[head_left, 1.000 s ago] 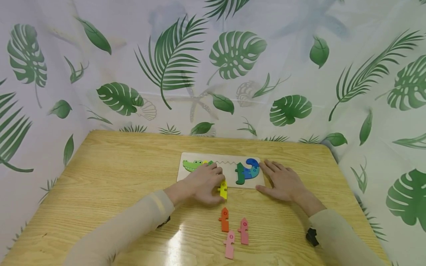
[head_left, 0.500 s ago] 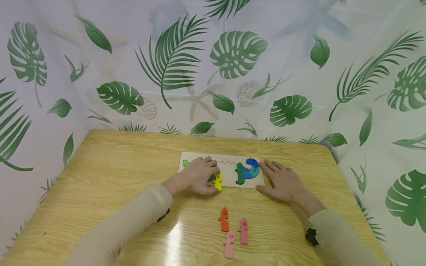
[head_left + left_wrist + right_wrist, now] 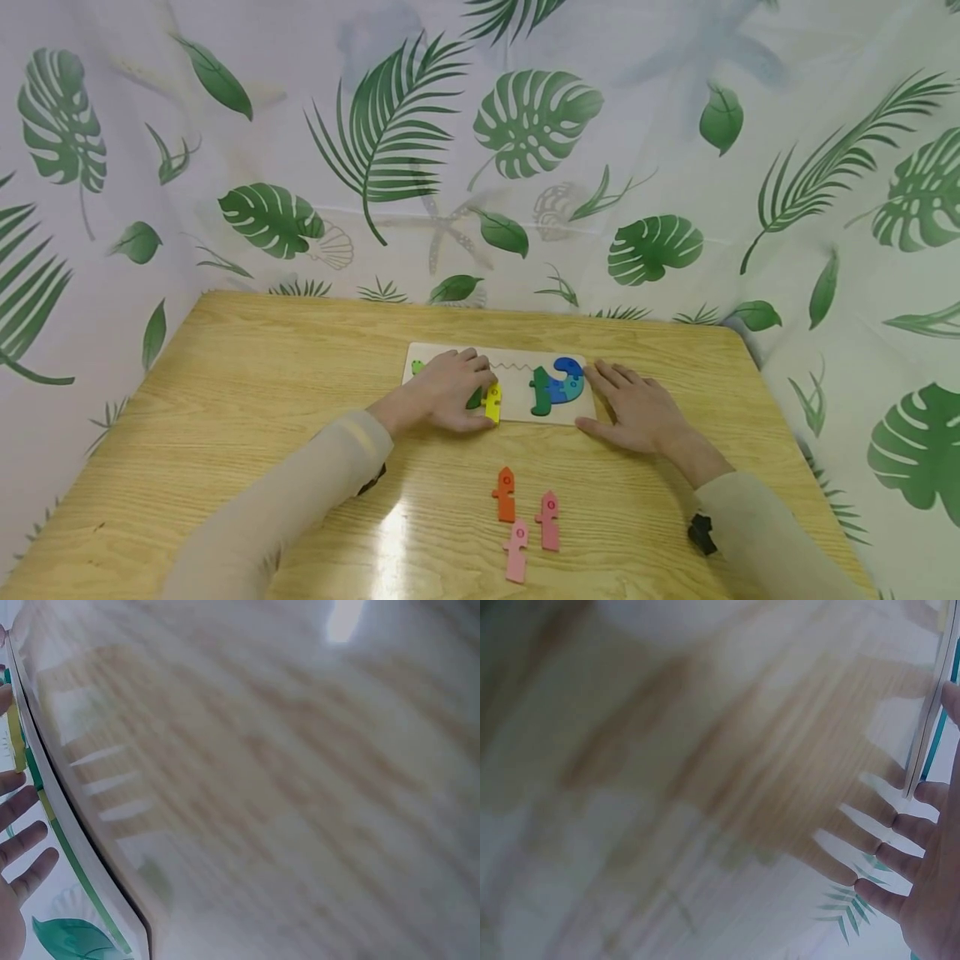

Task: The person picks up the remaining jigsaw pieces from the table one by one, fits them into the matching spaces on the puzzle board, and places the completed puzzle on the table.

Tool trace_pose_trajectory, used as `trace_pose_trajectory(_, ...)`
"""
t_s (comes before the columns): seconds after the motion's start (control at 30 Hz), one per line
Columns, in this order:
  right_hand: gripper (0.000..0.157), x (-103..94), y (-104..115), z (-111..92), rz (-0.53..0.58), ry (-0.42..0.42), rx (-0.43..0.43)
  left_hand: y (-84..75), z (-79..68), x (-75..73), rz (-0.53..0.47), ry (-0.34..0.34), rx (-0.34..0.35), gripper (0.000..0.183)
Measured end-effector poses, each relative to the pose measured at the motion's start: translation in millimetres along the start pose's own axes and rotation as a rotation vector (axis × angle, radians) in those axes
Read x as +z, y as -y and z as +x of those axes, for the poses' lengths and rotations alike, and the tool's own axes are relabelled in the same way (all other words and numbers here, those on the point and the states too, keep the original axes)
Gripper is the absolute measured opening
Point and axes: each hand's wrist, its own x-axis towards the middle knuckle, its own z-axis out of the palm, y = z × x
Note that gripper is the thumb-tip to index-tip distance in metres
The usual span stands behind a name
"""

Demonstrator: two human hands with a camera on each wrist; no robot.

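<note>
A pale wooden puzzle board (image 3: 516,408) lies near the middle of the table, with a crocodile's light green head (image 3: 418,367) at its left and blue and green tail pieces (image 3: 557,388) at its right. My left hand (image 3: 450,392) pinches a yellow puzzle piece (image 3: 492,403) between thumb and fingers, over the board beside a dark green piece (image 3: 474,400). The left wrist view shows the yellow piece (image 3: 16,739) edge-on, standing above the board. My right hand (image 3: 637,408) rests at the board's right edge, fingers straight and spread. The left hand hides much of the crocodile's front.
Nearer on the wooden table (image 3: 300,500) lie an orange piece (image 3: 506,495), a dark pink piece (image 3: 550,521) and a light pink piece (image 3: 517,552). A leaf-printed cloth (image 3: 420,150) surrounds the table's back and sides.
The left hand has carried the yellow piece left and away from me, from the board's front edge onto the board beside the dark green piece. The right hand has stayed in place.
</note>
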Motion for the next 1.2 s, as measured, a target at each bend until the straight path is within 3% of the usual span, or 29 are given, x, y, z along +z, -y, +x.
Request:
trace_pose_trajectory(0.63, 0.097, 0.0, 2, 0, 0.003, -0.011, -0.002, 10.1, 8.8, 3.6, -0.015, 0.007, -0.023, 0.063)
trace_pose_trajectory(1.2, 0.097, 0.7, 2, 0, 0.002, -0.019, -0.003, 14.9, 11.5, -1.7, -0.052, -0.007, -0.038, 0.065)
